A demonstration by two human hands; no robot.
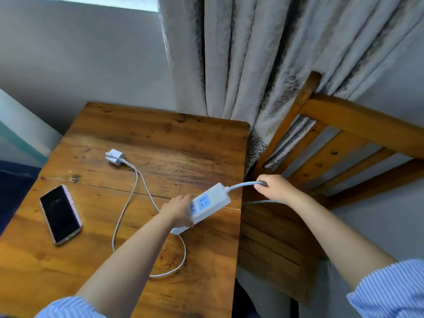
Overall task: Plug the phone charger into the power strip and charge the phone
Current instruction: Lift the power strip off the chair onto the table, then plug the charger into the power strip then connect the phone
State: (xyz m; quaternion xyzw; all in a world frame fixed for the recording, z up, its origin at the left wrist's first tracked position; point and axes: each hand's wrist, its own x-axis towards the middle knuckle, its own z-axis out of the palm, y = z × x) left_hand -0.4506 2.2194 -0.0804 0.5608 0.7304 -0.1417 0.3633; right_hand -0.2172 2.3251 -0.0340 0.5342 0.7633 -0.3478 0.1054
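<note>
The power strip (210, 204) lies slantwise near the right edge of the tabletop (142, 134), its blue-faced sockets turned up and its far end toward the chair (332, 143). The left hand (177, 210) is clamped round the near end of the strip, fingers over the top face and partly covering one socket. From the strip's far end its grey cord (243, 185) runs off the tabletop edge into the right hand (275, 188), which is closed in a fist round the cord, just beyond the edge and above the chair seat; a further stretch of the cord shows below that hand.

The step in hand looks to be getting the strip settled on the tabletop, with the cord drawn along, so nothing is plugged in yet. The charger (115, 156), a small white block, lies well apart from both hands toward the far left of the tabletop, prongs pointing away from the strip. Its white cable (128, 207) trails down the tabletop, passes under the left forearm and loops round near the front. The phone (60, 214) lies flat with a dark screen at the left, apart from the cable; I cannot tell where the cable's free end lies.

Next, as I judge it, one hand must let go, reach across for the charger, turn its prongs down and press them squarely into an uncovered socket while the other steadies the strip.
</note>
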